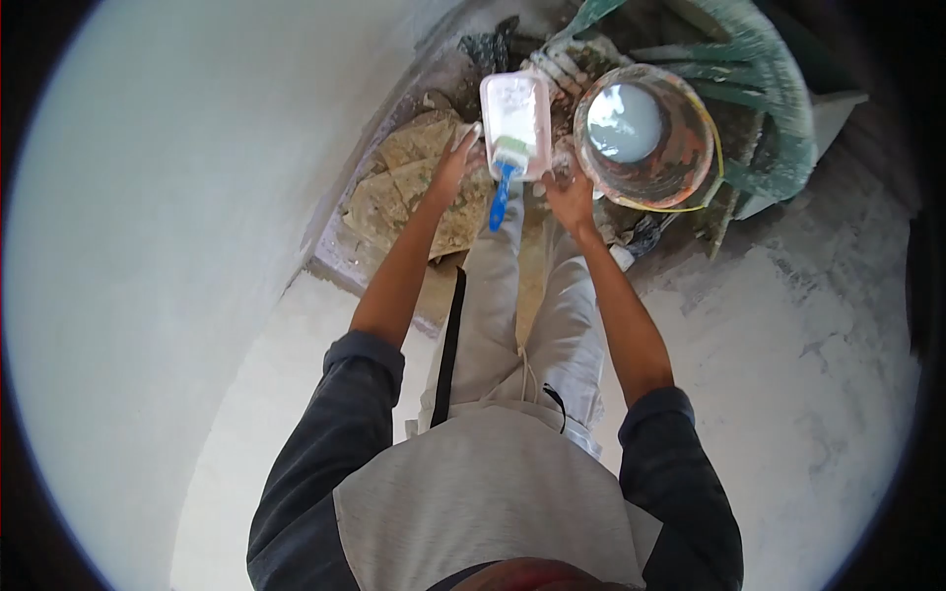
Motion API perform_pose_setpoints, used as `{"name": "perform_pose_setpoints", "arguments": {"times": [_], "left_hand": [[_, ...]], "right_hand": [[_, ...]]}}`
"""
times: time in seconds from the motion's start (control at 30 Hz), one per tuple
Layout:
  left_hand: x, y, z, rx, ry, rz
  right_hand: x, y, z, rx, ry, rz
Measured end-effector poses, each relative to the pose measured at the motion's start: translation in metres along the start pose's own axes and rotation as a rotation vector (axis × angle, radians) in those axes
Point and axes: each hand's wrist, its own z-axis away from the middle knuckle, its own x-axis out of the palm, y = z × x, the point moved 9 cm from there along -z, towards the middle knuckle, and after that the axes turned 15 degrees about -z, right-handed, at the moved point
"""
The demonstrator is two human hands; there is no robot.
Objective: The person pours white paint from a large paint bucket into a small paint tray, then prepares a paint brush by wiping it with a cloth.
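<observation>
Left hand [455, 163] gripping tray [516, 118] edge; right hand [569, 192] at its near corner, grip unclear. Brush [505, 177] resting across tray, between the fingers. Best kept level. Bucket [645, 133] just beyond right fingers.

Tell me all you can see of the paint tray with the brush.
The paint tray is a small rectangular tub, pale pink-white and paint-smeared, apparently plastic. A brush with a blue handle lies over its near rim, bristles inside. The left hand grips its left edge; the right hand is at its near right corner, beside the bucket.
</observation>
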Motion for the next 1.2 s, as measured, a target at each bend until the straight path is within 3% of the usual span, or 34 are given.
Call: {"name": "perform_pose_setpoints", "arguments": {"times": [0.07,0.17,0.23,0.27,0.33,0.47,0.5,0.57,0.63,0.7,0.73,0.77,0.83,0.87,0.97,1.1,1.2], "left_hand": [[0.005,0.028,0.029,0.064,-0.032,0.055],[0.034,0.090,0.085,0.212,-0.195,0.165],[0.065,0.136,0.131,0.161,-0.317,0.408],[0.079,0.160,0.153,0.192,-0.337,0.398],[0.114,0.191,0.196,0.160,-0.458,0.662],[0.179,0.232,0.266,0.113,-0.604,0.659],[0.195,0.241,0.282,0.122,-0.617,0.644],[0.211,0.267,0.302,0.333,-0.495,0.452],[0.233,0.279,0.327,0.291,-0.556,0.524],[0.254,0.294,0.354,0.338,-0.615,0.557],[0.262,0.298,0.364,0.327,-0.626,0.564],[0.269,0.301,0.370,0.327,-0.631,0.561],[0.283,0.307,0.383,0.406,-0.654,0.570],[0.287,0.304,0.386,0.402,-0.648,0.566],[0.306,0.300,0.403,0.411,-0.684,0.599],[0.325,0.288,0.410,0.408,-0.685,0.604],[0.339,0.282,0.412,0.413,-0.663,0.584]], "right_hand": [[-0.012,-0.047,0.028,-0.031,-0.008,0.045],[-0.030,-0.113,0.068,-0.094,-0.076,-0.213],[-0.043,-0.164,0.102,0.020,-0.168,-0.237],[-0.054,-0.191,0.117,-0.017,-0.161,-0.240],[-0.070,-0.241,0.153,-0.065,-0.219,-0.279],[-0.112,-0.333,0.222,-0.201,-0.181,-0.270],[-0.122,-0.342,0.237,-0.218,-0.173,-0.278],[-0.141,-0.356,0.259,-0.235,-0.191,-0.289],[-0.162,-0.370,0.285,-0.265,-0.154,-0.331],[-0.188,-0.396,0.317,-0.394,-0.089,-0.075],[-0.204,-0.414,0.338,-0.541,0.070,-0.049],[-0.212,-0.424,0.352,-0.543,0.075,-0.050],[-0.210,-0.452,0.393,-0.797,-0.091,0.179],[-0.205,-0.446,0.400,-0.812,-0.249,0.188],[-0.195,-0.465,0.430,-0.958,-0.292,0.371],[-0.206,-0.457,0.423,-1.000,-0.302,0.474],[-0.226,-0.460,0.417,-0.972,-0.307,0.368]]}}
